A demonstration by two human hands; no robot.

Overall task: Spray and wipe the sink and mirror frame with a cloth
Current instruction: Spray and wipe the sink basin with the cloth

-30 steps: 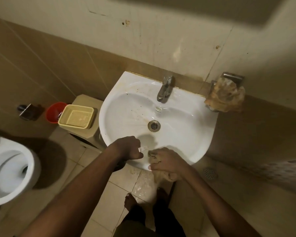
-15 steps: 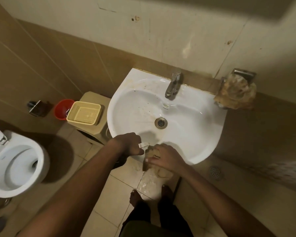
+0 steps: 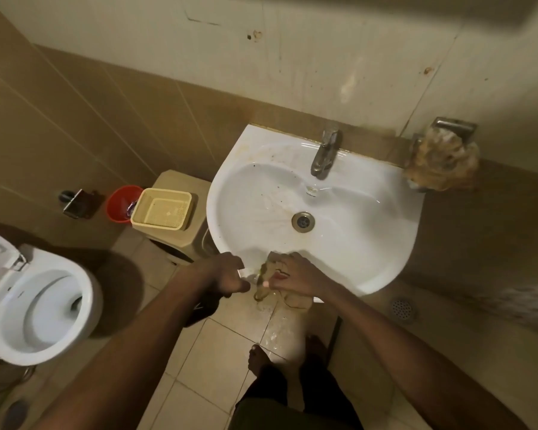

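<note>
toilet [image 3: 35, 305] at far left; yellow basket [image 3: 161, 209] beside white sink [image 3: 370, 243]. left hand [image 3: 222, 274], curled at the sink's front rim, contents unclear. right hand [image 3: 295, 276] presses a wet cloth [image 3: 292, 297] draped over that rim.

No readable text, seemingly, in this dim view

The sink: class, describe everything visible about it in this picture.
The sink is a white, glossy, rounded basin fixed against the tiled wall. A metal tap stands at its back edge above a round metal drain. Brown stains and specks mark the rim beside the tap. The right hand presses a cloth on its front rim.
</note>
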